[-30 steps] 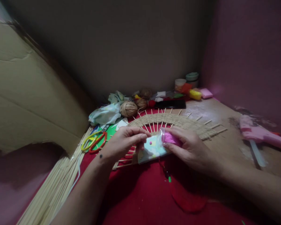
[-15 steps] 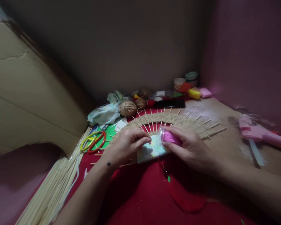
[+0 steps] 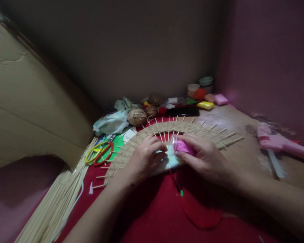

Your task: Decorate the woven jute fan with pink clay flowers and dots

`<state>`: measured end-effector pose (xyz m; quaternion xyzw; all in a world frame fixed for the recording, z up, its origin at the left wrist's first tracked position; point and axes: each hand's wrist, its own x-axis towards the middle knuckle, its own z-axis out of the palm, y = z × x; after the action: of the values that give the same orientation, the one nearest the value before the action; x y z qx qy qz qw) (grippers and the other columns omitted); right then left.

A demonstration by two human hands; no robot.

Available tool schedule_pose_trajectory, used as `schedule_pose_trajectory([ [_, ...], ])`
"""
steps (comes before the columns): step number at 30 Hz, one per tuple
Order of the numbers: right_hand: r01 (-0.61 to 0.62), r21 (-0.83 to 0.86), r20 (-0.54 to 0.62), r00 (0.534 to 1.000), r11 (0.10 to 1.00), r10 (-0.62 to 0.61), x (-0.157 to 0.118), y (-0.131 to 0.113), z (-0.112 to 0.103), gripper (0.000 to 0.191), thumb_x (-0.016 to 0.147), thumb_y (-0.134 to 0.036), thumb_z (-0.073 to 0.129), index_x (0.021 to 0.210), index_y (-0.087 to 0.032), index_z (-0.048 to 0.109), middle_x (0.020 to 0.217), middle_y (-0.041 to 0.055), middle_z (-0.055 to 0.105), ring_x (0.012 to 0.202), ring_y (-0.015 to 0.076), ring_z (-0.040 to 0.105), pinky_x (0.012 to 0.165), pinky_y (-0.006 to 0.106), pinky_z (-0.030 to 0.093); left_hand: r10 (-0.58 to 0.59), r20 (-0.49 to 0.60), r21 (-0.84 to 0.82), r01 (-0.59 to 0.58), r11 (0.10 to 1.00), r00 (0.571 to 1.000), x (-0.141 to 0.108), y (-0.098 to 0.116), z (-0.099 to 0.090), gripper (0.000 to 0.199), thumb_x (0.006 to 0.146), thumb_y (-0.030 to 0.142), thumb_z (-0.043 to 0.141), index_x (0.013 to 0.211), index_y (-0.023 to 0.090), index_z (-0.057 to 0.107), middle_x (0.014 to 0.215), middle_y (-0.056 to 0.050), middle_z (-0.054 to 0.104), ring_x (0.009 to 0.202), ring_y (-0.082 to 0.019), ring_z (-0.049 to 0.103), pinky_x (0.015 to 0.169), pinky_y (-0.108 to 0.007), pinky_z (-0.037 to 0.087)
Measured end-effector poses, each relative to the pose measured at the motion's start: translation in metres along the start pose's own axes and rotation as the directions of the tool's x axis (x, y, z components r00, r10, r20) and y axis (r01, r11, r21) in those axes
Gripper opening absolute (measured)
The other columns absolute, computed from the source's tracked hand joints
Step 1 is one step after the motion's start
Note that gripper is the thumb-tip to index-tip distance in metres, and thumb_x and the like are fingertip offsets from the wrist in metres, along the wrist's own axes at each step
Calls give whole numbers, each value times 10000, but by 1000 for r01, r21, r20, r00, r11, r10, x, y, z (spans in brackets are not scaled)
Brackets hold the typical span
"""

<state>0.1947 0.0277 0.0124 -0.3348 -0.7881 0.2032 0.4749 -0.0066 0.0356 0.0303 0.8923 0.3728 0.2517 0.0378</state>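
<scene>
My right hand [image 3: 205, 158] grips a clear plastic packet [image 3: 184, 147] of bright pink, clay-like material between thumb and fingers. Below the packet lies a flat piece covered in pale blue and yellow patterned cloth [image 3: 171, 161]. On the left part of that cloth, my left hand [image 3: 147, 155] has its fingers curled together; whatever is in them is hidden. Behind both hands a half-round fan [image 3: 172, 127] of woven twine spreads out, with thin sticks poking from its rim. A dark cord with a green tip [image 3: 181, 193] trails toward me from the cloth-covered piece.
Scissors [image 3: 111, 150] with red and yellow handles lie left on green sheet. A bundle of thin sticks [image 3: 48, 206] runs along the left edge, by cardboard [image 3: 27, 101]. Twine balls [image 3: 137, 117], a phone [image 3: 183, 111] and a yellow packet [image 3: 205, 105] sit behind. A pink glue gun [image 3: 281, 143] lies right.
My left hand has shifted right over the patterned cloth, its fingers curling more. At the back, the yellow packet has tipped down flat, uncovering an orange one. My right hand stays nearly still.
</scene>
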Motion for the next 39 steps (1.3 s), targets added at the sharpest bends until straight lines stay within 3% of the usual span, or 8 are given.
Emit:
schedule_pose_trajectory([
  [7, 35, 12, -13, 999, 999, -35, 2, 0, 0, 271, 821, -125, 569, 1084, -109, 631, 924, 87, 669, 835, 167, 617, 752, 279, 497, 105, -30, 150, -100, 984, 994, -4, -8, 20, 221, 890, 220, 514, 712, 147, 621, 750, -56, 574, 738, -171, 459, 643, -300, 421],
  [15, 49, 4, -7, 999, 999, -49, 1, 0, -1, 275, 817, -113, 565, 1081, -88, 640, 923, 104, 674, 845, 180, 617, 744, 285, 494, 67, 8, 54, -68, 996, 998, -1, -7, 14, 281, 898, 189, 472, 654, 148, 604, 729, -53, 570, 715, -157, 469, 622, -279, 420],
  [25, 31, -14, 5, 1000, 999, -31, 1, 1, 0, 274, 836, -145, 563, 1094, -90, 636, 946, 111, 684, 856, 191, 629, 735, 297, 507, 32, -2, 22, -32, 999, 999, -1, -9, 11, 233, 899, 175, 449, 770, 142, 640, 782, -75, 607, 729, -168, 497, 649, -301, 437],
  [28, 18, -13, 13, 1000, 1000, -18, 1, 1, 0, 268, 832, -136, 560, 1088, -101, 631, 984, 110, 685, 893, 192, 630, 768, 299, 506, -18, -73, 7, 18, 1000, 997, -1, -6, 6, 158, 882, 166, 495, 857, 142, 649, 793, -71, 611, 748, -174, 513, 669, -312, 442],
  [32, 15, -1, 36, 999, 1000, -15, 1, 2, 1, 284, 821, -111, 558, 1099, -105, 616, 1018, 108, 683, 918, 186, 624, 805, 299, 499, -158, -170, -195, 124, 973, 973, 0, 7, -7, 76, 865, 181, 570, 876, 166, 644, 814, -43, 622, 782, -159, 546, 718, -303, 448],
  [35, 6, 8, 53, 999, 1000, -6, 1, 3, 3, 290, 835, -124, 548, 1119, -116, 604, 1021, 103, 677, 917, 182, 618, 806, 303, 497, -188, -153, -303, 135, 943, 970, 0, 17, -13, 64, 845, 187, 607, 854, 173, 668, 816, -36, 615, 788, -154, 556, 713, -289, 451],
  [39, -21, 16, 90, 996, 1000, 19, 0, 5, 4, 293, 845, -145, 539, 1134, -145, 593, 1026, 101, 653, 932, 199, 601, 818, 342, 492, -204, -116, -247, 171, 954, 972, 2, 23, -12, 98, 827, 179, 628, 885, 167, 706, 806, -43, 603, 788, -159, 547, 704, -290, 444],
])
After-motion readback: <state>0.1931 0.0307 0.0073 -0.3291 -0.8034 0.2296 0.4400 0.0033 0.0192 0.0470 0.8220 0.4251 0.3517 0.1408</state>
